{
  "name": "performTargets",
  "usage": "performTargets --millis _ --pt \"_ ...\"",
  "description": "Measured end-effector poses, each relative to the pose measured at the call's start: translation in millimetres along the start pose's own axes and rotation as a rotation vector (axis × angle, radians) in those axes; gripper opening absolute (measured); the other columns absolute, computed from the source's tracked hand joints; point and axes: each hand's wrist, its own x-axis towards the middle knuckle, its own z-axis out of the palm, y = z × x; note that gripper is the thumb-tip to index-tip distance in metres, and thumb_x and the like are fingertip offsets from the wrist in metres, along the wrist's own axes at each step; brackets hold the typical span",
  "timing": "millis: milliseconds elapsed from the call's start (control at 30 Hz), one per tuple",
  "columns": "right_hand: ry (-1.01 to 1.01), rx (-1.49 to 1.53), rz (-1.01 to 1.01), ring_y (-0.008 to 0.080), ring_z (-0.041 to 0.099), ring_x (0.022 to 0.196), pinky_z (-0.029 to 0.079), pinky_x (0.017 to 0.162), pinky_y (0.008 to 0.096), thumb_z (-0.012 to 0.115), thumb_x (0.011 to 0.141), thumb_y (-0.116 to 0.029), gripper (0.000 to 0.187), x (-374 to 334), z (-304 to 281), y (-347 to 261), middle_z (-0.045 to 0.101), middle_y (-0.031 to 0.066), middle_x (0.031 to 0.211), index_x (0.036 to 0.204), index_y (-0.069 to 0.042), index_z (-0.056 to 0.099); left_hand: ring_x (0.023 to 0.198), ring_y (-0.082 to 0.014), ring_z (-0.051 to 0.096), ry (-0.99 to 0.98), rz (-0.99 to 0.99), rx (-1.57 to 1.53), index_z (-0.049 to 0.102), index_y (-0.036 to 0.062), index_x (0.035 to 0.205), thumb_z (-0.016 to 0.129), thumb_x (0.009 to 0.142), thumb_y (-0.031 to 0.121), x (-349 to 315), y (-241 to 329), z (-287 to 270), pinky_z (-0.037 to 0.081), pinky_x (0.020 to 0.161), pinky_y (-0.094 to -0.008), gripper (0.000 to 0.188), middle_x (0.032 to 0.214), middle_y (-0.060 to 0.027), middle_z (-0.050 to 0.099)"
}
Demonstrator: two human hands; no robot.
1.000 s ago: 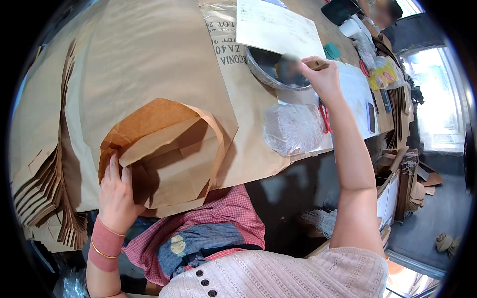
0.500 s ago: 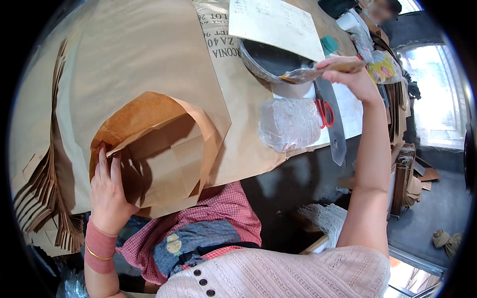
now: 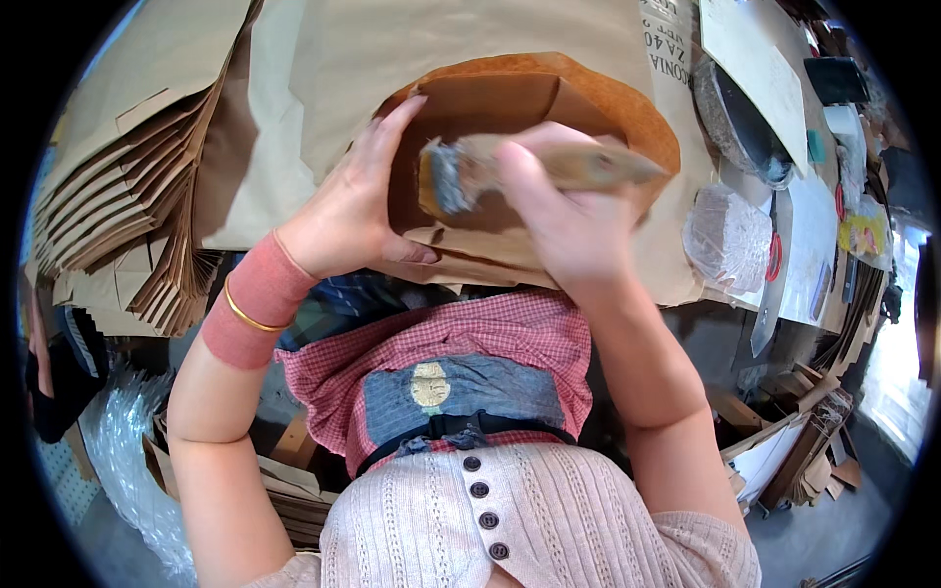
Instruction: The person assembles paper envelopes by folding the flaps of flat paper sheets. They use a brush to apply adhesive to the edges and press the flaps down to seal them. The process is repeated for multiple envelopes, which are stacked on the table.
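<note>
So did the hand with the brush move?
Yes. The right hand brought the brush from the dark bowl over to the folded brown paper.

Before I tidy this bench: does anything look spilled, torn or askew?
Nothing looks spilled or torn. The right hand holds a brush over the folded brown paper piece that the left hand steadies. The paper stack at left is fanned, not squared.
</note>
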Motion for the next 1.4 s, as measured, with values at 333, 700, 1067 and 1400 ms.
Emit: performTargets --millis 333,700,1067,1400 --pt "-0.055 -0.034 0.141 0.0069 0.060 0.071 0.050 0.064 0.0251 0.061 0.091 -0.008 0.014 1.1 -2.2 15.4 0.066 0.0003 0.073 0.079 -0.001 0.065 0.134 -0.0446 0.035 0.039 -0.024 0.005 0.020 0.0064 0.150 0.092 0.048 0.015 2.5 4.7 17.8 0.036 0.112 -0.0455 0.125 0.143 -0.0264 0.035" --pt "-0.043 -0.644 -0.010 0.0094 0.061 0.059 0.050 0.057 0.0290 0.067 0.082 -0.010 0.011 -3.2 -89.1 10.2 0.061 0.0037 0.062 0.076 -0.001 0.065 0.131 -0.0425 0.043 0.038 -0.093 0.045 0.051 0.0005 0.128 0.084 0.053 0.011 2.0 13.1 8.5 0.041 0.108 -0.0428 0.083 0.143 -0.0252 0.041" --pt "-0.716 -0.571 -0.616 0.0256 0.062 0.068 0.048 0.059 0.0337 0.077 0.077 -0.007 0.028 46.2 -51.3 9.4 0.065 0.0103 0.079 0.103 -0.003 0.071 0.118 -0.0381 0.056 -0.159 0.030 0.447 0.066 -0.0105 0.078 0.077 0.057 0.016 -5.7 12.3 -1.0 0.048 0.100 -0.0385 0.035 0.129 -0.0258 0.058" --pt "-0.207 -0.619 -0.184 0.0157 0.065 0.072 0.051 0.066 0.0275 0.069 0.082 -0.002 0.010 34.9 -88.0 -12.9 0.068 0.0061 0.080 0.092 -0.001 0.070 0.105 -0.0389 0.060 -0.135 -0.095 0.299 0.059 -0.0049 0.089 0.066 0.080 0.007 4.8 8.9 -1.3 0.050 0.085 -0.0434 0.016 0.109 -0.0249 0.063"
